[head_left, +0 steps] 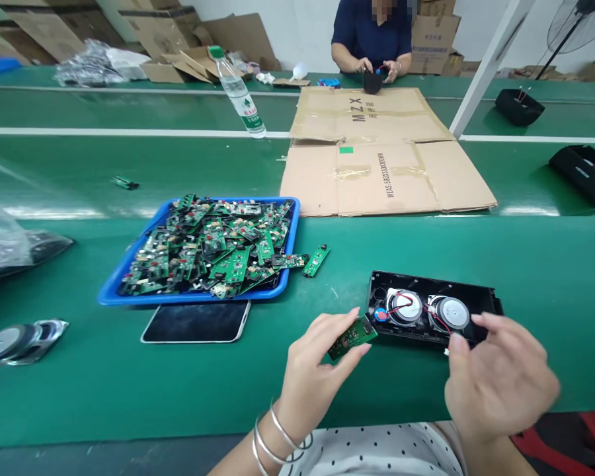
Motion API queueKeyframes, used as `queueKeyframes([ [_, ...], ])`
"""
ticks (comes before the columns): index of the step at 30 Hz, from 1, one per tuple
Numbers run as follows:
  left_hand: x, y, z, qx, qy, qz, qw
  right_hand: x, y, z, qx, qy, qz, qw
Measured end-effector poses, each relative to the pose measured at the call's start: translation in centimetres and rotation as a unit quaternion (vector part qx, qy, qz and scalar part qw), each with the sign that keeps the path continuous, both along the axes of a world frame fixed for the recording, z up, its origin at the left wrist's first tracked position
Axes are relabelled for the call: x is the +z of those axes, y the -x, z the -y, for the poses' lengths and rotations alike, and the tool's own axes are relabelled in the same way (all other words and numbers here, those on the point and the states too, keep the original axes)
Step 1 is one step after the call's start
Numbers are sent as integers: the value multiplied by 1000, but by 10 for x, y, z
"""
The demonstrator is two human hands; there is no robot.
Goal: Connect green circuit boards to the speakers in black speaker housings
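Observation:
My left hand [320, 363] pinches a small green circuit board [352, 336] between thumb and fingertips, tilted above the table. To the right lies an open black speaker housing [381, 284] with two round speakers [407, 307] set inside. A blue round part [381, 315] sits at its left end, and red wires [441, 320] run from the speakers to a small white plug [447, 352] at the near edge. My right hand [500, 377] hovers over the housing's near right corner, thumb and forefinger apart beside the wire, with nothing visible between them.
A blue tray [104, 295] heaped with circuit boards stands left, partly over a phone [196, 324]. A loose board [316, 260] lies beside it. Behind are flattened cardboard [367, 182] and a water bottle [238, 92]. Across the tables a person [371, 39] handles a black part.

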State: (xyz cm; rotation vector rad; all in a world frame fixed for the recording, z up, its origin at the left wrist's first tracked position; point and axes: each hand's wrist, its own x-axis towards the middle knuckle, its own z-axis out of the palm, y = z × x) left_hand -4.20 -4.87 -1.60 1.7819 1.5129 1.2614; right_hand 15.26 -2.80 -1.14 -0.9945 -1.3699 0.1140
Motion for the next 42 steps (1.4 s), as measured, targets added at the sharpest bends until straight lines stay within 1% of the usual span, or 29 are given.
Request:
queueKeyframes([
  [1, 1, -1, 1, -4, -17, -19, 1000, 2, 1, 3, 23, -13, 70, 997],
  [2, 1, -3, 1, -7, -32, -31, 999, 3, 3, 5, 57, -9, 124, 991],
  [4, 3, -5, 3, -10, -54, -51, 997, 6, 9, 7, 124, 26, 176, 976],
  [6, 6, -7, 4, -10, -67, -68, 995, 8, 17, 6, 157, 61, 182, 969],
  [8, 10, -8, 5, -13, -77, -78, 994, 7, 25, 5, 163, 83, 179, 967],
  [10, 12, -8, 5, -23, -88, -86, 992, 4, 30, 3, 171, 95, 175, 965],
  [13, 9, -7, 3, -42, -113, -107, 987, 1, 32, 1, 182, 102, 174, 962],
  [14, 7, -6, 2, -52, -124, -118, 984, 1, 31, 0, 190, 113, 184, 958],
  [16, 5, -2, 0, -80, -152, -142, 975, 3, 29, -1, 225, 145, 224, 937],
  [18, 6, 2, -4, -101, -167, -153, 969, 7, 25, -2, 271, 162, 260, 912],
  [19, 9, 5, -6, -103, -165, -150, 969, 9, 22, -3, 284, 155, 263, 909],
  [20, 13, 9, -10, -94, -154, -142, 973, 12, 20, -4, 280, 138, 247, 917],
  [21, 16, 12, -13, -74, -135, -130, 979, 16, 17, -6, 261, 119, 215, 934],
  [23, 23, 18, -22, -24, -85, -91, 992, 24, 15, -13, 194, 92, 138, 967],
  [24, 23, 20, -27, -5, -55, -64, 996, 29, 15, -18, 163, 90, 119, 975],
  [25, 22, 22, -32, 7, -23, -33, 999, 33, 16, -24, 145, 93, 121, 978],
  [27, 15, 23, -42, 7, 48, 41, 998, 38, 21, -36, 146, 88, 174, 970],
  [29, 3, 23, -50, -4, 116, 124, 985, 40, 24, -45, 160, 71, 218, 960],
  [30, -2, 23, -52, -4, 147, 162, 976, 39, 25, -49, 166, 68, 217, 960],
  [32, -10, 22, -55, -1, 192, 218, 957, 33, 23, -53, 176, 101, 170, 964],
  [34, -13, 22, -57, 2, 215, 247, 945, 25, 18, -56, 198, 180, 77, 960],
  [36, -11, 23, -59, 5, 223, 264, 938, 17, 11, -60, 230, 260, -34, 937],
  [37, -10, 23, -59, 6, 227, 272, 935, 14, 8, -62, 247, 286, -88, 922],
  [40, -6, 25, -61, 11, 240, 296, 925, 6, 3, -67, 295, 317, -197, 880],
  [42, -5, 25, -62, 12, 241, 304, 922, 4, 2, -69, 315, 321, -220, 866],
])
